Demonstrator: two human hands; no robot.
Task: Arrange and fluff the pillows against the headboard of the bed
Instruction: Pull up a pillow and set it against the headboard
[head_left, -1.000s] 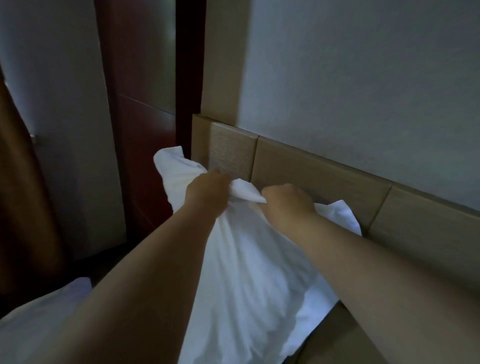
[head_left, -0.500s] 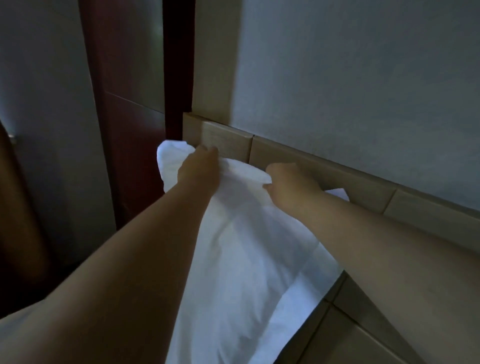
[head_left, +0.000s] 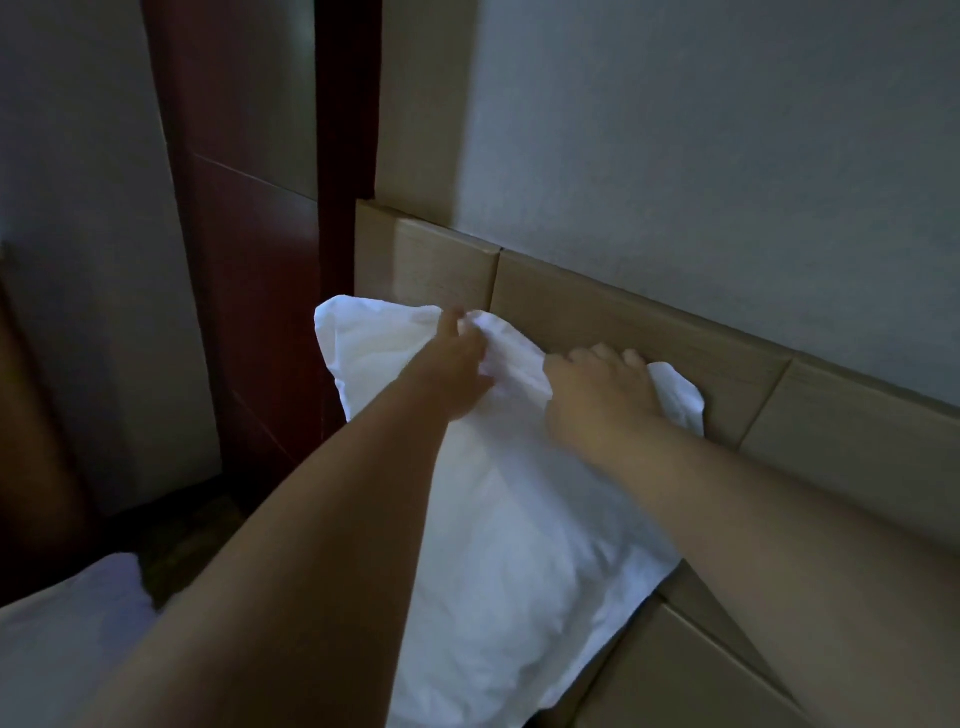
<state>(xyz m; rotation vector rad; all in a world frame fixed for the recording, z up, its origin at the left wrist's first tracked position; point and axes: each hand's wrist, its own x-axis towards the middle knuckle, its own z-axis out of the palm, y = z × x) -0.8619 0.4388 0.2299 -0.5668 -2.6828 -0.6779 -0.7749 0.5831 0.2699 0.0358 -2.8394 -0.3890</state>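
From the head camera, the only view we have, we find no brand, label or writing that can be read on any surface.

We see a white pillow (head_left: 498, 545) standing tilted against the headboard (head_left: 613, 322), its top edge touching the tan panels and its lower part running down toward the bottom of the frame. Its cover is soft, thin cloth, creased and bunched near the top, smoother and puffed lower down; the upper left corner is rounded and wrinkled, the upper right corner a limp flap.

The left hand (head_left: 454, 371) is at the pillow's top edge, fingers closed around a gathered fold of the cover. The right hand (head_left: 597, 387) lies on the top edge further right, fingers (head_left: 605, 353) curled over the cloth toward the headboard; whether it clamps the cover or only presses on it, we cannot tell. Both forearms are bare.

The headboard is made of rectangular panels with a faint wood grain, matte and divided by narrow seams. Above it rises a plain grey wall (head_left: 701, 145) with a fine, even texture. Left of the headboard stands a glossy dark red wooden panel (head_left: 249, 218). At the lower left a pale sheet (head_left: 67, 639) shows, blurred.
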